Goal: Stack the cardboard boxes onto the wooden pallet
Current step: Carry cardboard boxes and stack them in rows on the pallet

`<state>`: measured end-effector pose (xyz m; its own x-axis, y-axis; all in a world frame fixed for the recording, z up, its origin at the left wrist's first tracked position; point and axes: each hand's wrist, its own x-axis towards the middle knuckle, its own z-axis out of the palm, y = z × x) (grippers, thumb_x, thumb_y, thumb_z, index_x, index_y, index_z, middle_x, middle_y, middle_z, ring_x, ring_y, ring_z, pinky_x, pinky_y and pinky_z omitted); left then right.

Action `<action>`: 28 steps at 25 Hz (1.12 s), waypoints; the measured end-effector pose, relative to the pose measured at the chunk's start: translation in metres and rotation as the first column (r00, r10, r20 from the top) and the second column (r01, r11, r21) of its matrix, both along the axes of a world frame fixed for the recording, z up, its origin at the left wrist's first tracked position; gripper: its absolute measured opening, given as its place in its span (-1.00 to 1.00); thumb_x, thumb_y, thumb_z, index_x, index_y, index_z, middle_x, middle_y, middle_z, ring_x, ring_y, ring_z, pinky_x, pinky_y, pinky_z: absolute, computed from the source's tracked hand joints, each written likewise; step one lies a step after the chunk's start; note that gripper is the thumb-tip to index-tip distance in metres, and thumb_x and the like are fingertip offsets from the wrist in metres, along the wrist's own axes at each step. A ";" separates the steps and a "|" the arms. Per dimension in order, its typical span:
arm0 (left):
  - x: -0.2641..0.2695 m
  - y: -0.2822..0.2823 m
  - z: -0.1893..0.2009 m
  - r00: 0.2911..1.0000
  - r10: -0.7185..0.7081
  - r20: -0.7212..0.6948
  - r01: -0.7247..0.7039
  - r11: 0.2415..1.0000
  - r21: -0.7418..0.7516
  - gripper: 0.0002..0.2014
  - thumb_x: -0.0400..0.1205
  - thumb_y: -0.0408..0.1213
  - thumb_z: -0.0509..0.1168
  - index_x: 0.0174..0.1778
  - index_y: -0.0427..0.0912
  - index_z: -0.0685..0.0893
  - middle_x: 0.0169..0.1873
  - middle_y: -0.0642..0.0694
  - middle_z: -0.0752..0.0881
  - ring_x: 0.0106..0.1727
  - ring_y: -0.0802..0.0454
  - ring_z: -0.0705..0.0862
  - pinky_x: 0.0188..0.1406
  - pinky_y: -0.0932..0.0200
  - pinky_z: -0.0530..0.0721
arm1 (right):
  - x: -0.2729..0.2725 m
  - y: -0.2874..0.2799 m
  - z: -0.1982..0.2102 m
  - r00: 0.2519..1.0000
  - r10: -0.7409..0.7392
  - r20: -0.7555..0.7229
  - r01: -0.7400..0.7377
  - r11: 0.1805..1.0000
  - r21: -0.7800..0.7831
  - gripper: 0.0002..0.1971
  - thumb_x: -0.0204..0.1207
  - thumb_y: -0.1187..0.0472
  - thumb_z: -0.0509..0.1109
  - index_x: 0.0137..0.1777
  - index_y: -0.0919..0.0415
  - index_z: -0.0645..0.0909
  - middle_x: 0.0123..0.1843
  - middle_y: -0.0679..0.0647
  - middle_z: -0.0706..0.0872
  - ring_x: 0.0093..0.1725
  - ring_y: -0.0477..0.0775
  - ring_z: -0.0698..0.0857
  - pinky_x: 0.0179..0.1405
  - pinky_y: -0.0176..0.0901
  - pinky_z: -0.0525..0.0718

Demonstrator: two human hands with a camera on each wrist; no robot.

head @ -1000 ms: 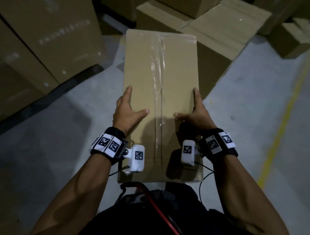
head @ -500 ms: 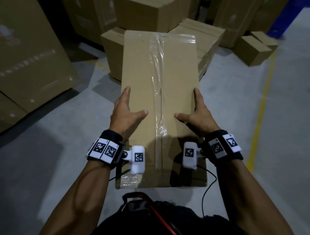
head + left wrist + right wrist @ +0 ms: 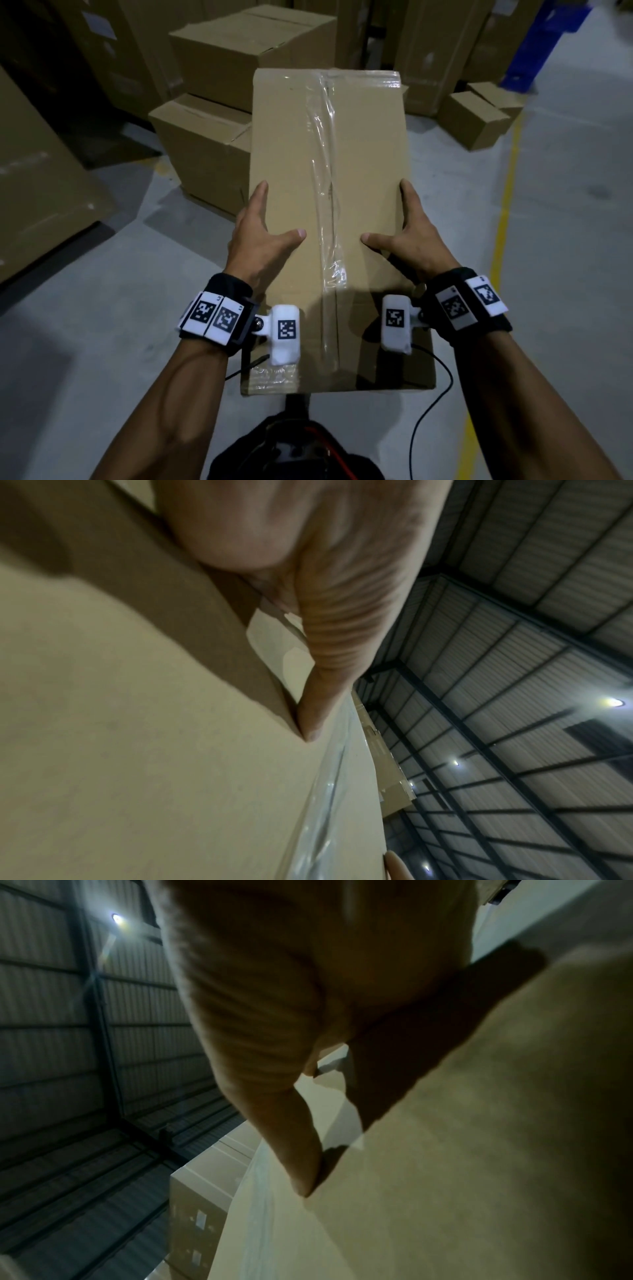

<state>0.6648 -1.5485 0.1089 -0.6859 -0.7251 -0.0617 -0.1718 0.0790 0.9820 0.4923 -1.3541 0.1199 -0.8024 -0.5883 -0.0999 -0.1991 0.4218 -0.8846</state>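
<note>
One long cardboard box (image 3: 329,192), sealed lengthwise with clear tape (image 3: 325,164), is carried off the concrete floor (image 3: 555,212) in front of the person. The left hand (image 3: 255,236) clasps its left edge and the right hand (image 3: 416,238) its right edge; each thumb lies flat on the top face, and the fingers go over the sides out of view. Beyond the far end stand stacked boxes (image 3: 219,113), and a small box (image 3: 474,118) sits near a yellow floor line (image 3: 503,219). No pallet identifiable.
</note>
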 end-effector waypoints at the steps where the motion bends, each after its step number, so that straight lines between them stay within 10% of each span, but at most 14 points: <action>1: -0.016 -0.004 -0.002 1.000 -0.005 -0.004 0.005 1.000 0.000 0.07 0.13 0.05 0.60 0.53 0.58 0.20 0.67 0.26 0.16 0.67 -0.03 0.19 0.43 -0.31 0.55 | -0.015 -0.002 -0.002 1.000 -0.006 -0.004 0.006 1.000 0.005 0.16 0.22 -0.06 0.69 0.67 -0.41 -0.04 0.54 -0.01 0.39 0.43 0.17 0.49 0.37 0.35 0.62; 6: -0.127 -0.045 -0.019 0.999 -0.016 -0.033 0.017 1.000 0.023 0.01 0.36 -0.22 0.61 0.60 0.46 0.19 0.68 0.18 0.15 0.63 0.01 0.19 0.45 -0.30 0.54 | -0.121 -0.040 -0.013 1.000 -0.018 -0.009 0.018 1.000 -0.005 0.18 0.16 -0.09 0.69 0.67 -0.41 -0.01 0.54 0.00 0.39 0.45 0.20 0.49 0.19 0.13 0.68; 15: -0.289 -0.126 -0.001 0.999 0.041 -0.033 -0.039 0.998 0.051 0.01 0.42 -0.30 0.60 0.62 0.44 0.18 0.69 0.17 0.13 0.54 0.13 0.19 0.54 -0.21 0.42 | -0.295 -0.135 0.005 0.999 0.021 -0.031 -0.019 0.998 0.067 0.22 -0.07 -0.30 0.62 0.59 -0.54 0.00 0.52 0.00 0.41 0.42 0.22 0.52 0.29 0.34 0.68; 22: -0.371 -0.148 -0.003 0.977 0.215 -0.001 -0.215 0.977 0.013 0.01 0.45 -0.28 0.60 0.69 0.31 0.15 0.70 0.09 0.15 0.58 0.10 0.21 0.51 0.02 0.34 | -0.407 -0.196 0.007 0.976 0.193 0.102 -0.191 0.981 -0.035 0.16 0.31 0.25 0.71 0.71 -0.32 0.03 0.51 -0.02 0.43 0.38 0.16 0.56 0.17 0.07 0.77; 28: -0.433 -0.147 0.000 0.891 0.454 0.004 -0.454 0.890 0.042 -0.06 0.51 -0.34 0.55 0.73 0.12 0.17 0.70 0.02 0.21 0.67 0.01 0.19 0.63 0.02 0.26 | -0.502 -0.257 0.007 0.895 0.431 0.119 -0.433 0.901 -0.002 0.26 0.09 0.10 0.78 0.70 -0.32 0.06 0.60 0.02 0.39 0.50 0.20 0.47 0.47 0.29 0.56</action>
